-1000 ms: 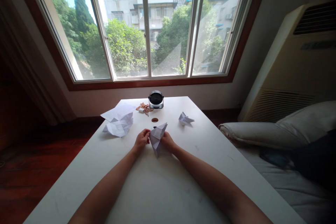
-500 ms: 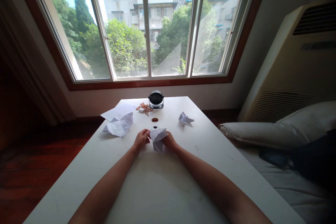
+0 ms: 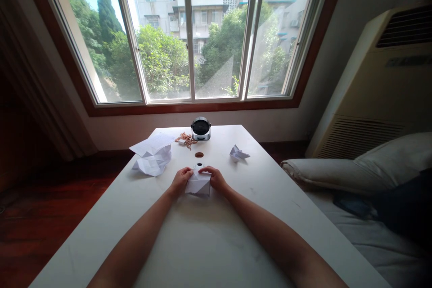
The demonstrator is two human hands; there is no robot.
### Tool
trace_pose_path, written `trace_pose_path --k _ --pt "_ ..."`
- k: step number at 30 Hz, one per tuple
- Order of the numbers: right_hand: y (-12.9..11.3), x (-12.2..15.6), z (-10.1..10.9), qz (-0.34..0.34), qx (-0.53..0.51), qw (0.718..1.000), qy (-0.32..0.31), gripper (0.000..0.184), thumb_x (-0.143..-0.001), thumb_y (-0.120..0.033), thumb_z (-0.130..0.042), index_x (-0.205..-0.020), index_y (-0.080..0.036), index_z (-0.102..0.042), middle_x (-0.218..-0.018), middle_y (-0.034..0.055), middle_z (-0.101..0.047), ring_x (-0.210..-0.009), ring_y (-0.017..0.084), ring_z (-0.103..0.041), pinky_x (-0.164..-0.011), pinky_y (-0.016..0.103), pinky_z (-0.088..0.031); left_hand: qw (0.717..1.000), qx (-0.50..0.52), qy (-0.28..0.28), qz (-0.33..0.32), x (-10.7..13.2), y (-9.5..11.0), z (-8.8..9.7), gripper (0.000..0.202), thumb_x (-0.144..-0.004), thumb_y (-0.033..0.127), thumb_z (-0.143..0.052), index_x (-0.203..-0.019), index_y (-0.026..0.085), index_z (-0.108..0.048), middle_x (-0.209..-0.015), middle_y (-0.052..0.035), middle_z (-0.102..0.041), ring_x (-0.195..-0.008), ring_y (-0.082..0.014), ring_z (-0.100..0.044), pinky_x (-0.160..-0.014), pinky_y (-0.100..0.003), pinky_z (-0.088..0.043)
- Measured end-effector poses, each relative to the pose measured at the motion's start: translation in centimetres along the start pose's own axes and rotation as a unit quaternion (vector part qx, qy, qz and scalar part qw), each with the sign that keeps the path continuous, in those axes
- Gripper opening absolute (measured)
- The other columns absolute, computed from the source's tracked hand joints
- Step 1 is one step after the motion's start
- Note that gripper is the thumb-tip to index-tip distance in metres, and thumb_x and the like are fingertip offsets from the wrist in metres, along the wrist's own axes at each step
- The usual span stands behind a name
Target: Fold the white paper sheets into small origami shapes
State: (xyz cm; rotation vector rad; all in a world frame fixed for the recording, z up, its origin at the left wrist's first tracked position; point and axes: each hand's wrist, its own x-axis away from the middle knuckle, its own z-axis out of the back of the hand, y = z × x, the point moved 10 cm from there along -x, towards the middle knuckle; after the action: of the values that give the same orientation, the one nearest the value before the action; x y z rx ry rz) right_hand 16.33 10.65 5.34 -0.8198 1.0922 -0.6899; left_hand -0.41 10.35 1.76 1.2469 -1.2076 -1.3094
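Observation:
A folded sheet of white paper (image 3: 198,185) is held above the middle of the white table (image 3: 202,238). My left hand (image 3: 182,179) pinches its left edge, fingers closed. On the opposite side my right hand (image 3: 216,177) grips the paper, its index finger reaching over the top edge toward the left hand. Just beyond the paper lies a small white object with a dark round centre (image 3: 199,165), partly covered. Farther right sits a second folded paper piece (image 3: 239,153), pointed at its corners.
Creased paper (image 3: 153,162) and a written sheet (image 3: 151,143) lie at the table's left. A round black device in a silver stand (image 3: 201,129) stands at the far end, beside a coiled orange-brown cord (image 3: 186,139). A cushioned seat (image 3: 337,171) borders the right.
The folded paper has turned, now showing a wide flat face instead of a pointed shape. My left hand has closed on it, and my right fingers have moved over its top edge.

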Motion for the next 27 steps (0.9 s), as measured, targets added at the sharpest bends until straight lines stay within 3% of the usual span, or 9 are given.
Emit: trace_pose_path --k 3,6,9,14,20,24,27 --pt "1.0 -0.1 -0.3 -0.019 -0.032 0.999 -0.003 0.032 -0.069 -0.016 -0.055 -0.092 -0.021 -0.078 -0.091 0.0048 -0.071 -0.085 0.021 -0.062 -0.079 0.034 -0.048 1.000 0.001 0.022 -0.011 -0.3 -0.2 0.7 0.031 -0.073 0.045 -0.071 -0.080 0.015 -0.065 -0.068 0.0010 -0.059 -0.058 -0.0108 -0.048 -0.053 -0.021 -0.037" --pt "2.6 -0.2 -0.8 -0.071 -0.078 0.994 -0.019 0.034 -0.068 -0.017 -0.052 -0.091 -0.018 -0.077 -0.073 0.0024 -0.067 -0.063 0.016 -0.056 -0.062 0.029 -0.045 0.997 0.015 0.066 -0.029 -0.7 -0.6 1.8 0.032 -0.075 0.046 -0.070 -0.081 0.016 -0.064 -0.070 0.0006 -0.060 -0.060 -0.0112 -0.049 -0.054 -0.021 -0.039" --pt "3.2 -0.2 -1.2 -0.101 -0.115 0.988 -0.030 0.028 -0.069 -0.020 -0.053 -0.086 -0.017 -0.076 -0.066 0.0005 -0.063 -0.057 0.014 -0.051 -0.057 0.026 -0.041 0.994 0.026 0.093 -0.047 -0.9 -0.9 2.5 0.033 -0.076 0.049 -0.069 -0.080 0.016 -0.061 -0.071 0.0006 -0.061 -0.061 -0.0112 -0.051 -0.056 -0.021 -0.042" --pt "2.3 0.0 -1.4 -0.101 -0.121 0.986 -0.046 0.025 -0.072 -0.025 -0.064 -0.095 -0.019 -0.074 -0.079 0.0013 -0.066 -0.067 0.015 -0.056 -0.063 0.027 -0.046 0.991 0.033 0.118 -0.047 -1.1 -1.4 3.1 0.039 -0.077 0.053 -0.068 -0.088 0.016 -0.061 -0.075 -0.0010 -0.064 -0.061 -0.0119 -0.055 -0.055 -0.022 -0.042" --pt "0.2 0.2 -2.1 -0.053 -0.111 0.988 -0.089 0.036 -0.074 -0.040 -0.077 -0.105 -0.024 -0.073 -0.114 0.0069 -0.060 -0.102 0.024 -0.059 -0.075 0.032 -0.054 0.992 0.041 0.118 -0.031 -1.1 -1.8 3.1 0.045 -0.074 0.056 -0.070 -0.094 0.017 -0.058 -0.070 0.0004 -0.063 -0.055 -0.0115 -0.054 -0.051 -0.022 -0.039" --pt "0.3 0.4 -2.7 -0.041 -0.092 0.988 -0.120 0.034 -0.077 -0.045 -0.075 -0.103 -0.023 -0.074 -0.117 0.0076 -0.061 -0.106 0.026 -0.060 -0.081 0.034 -0.054 0.994 0.015 0.104 -0.004 -1.2 -2.1 3.0 0.046 -0.074 0.050 -0.072 -0.102 0.018 -0.055 -0.064 0.0036 -0.058 -0.050 -0.0105 -0.050 -0.048 -0.020 -0.035" --pt "1.1 0.3 -2.5 -0.040 -0.059 0.992 -0.105 0.031 -0.080 -0.046 -0.072 -0.097 -0.020 -0.075 -0.107 0.0080 -0.066 -0.099 0.025 -0.062 -0.082 0.034 -0.053 0.994 0.006 0.110 0.004 -1.1 -2.1 3.3 0.043 -0.072 0.041 -0.073 -0.103 0.020 -0.052 -0.068 0.0031 -0.059 -0.053 -0.0111 -0.052 -0.051 -0.021 -0.037"
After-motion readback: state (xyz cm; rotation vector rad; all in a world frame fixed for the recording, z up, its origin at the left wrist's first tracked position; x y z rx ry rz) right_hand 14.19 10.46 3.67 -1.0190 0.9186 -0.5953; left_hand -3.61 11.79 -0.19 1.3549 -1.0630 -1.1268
